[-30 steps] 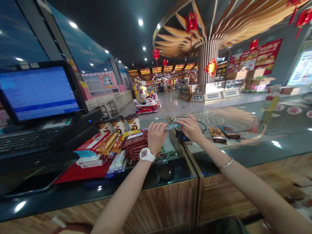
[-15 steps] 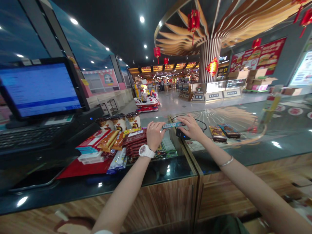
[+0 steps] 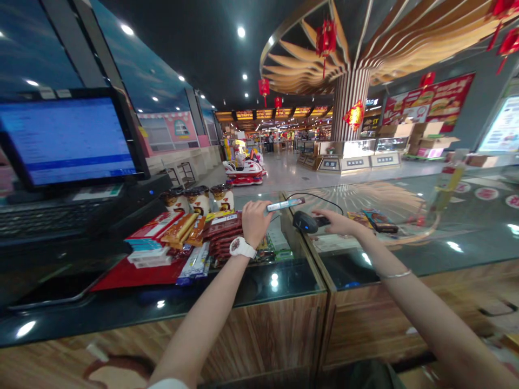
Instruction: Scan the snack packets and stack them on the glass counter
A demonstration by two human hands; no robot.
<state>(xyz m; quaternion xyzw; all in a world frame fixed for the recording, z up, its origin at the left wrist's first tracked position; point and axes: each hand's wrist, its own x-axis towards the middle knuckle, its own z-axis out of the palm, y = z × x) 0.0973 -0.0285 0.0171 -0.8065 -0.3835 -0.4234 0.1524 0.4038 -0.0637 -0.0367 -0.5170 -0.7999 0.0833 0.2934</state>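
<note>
Between the fingers of my left hand [image 3: 256,221] is one end of a slim light-blue packet [image 3: 286,204], raised over the counter and pointing right. A white watch sits on that wrist. My right hand [image 3: 339,223] has its fingers and thumb around the handle of a black barcode scanner [image 3: 305,222], whose head faces left near the gap between the two counters. Left of my left hand lie a stack of dark-red packets [image 3: 223,231], orange-brown packets [image 3: 183,231] and red-topped boxes [image 3: 153,228].
Three lidded cups [image 3: 198,200] stand behind the packets. A monitor [image 3: 68,141] and keyboard [image 3: 36,219] are at left. Two small packs [image 3: 380,220] lie on the right glass counter [image 3: 438,237]. The scanner's cable [image 3: 324,196] loops behind it.
My right hand has let go of the light-blue packet and moved down to the scanner's handle. The left hand still holds the packet, whose right end is now free.
</note>
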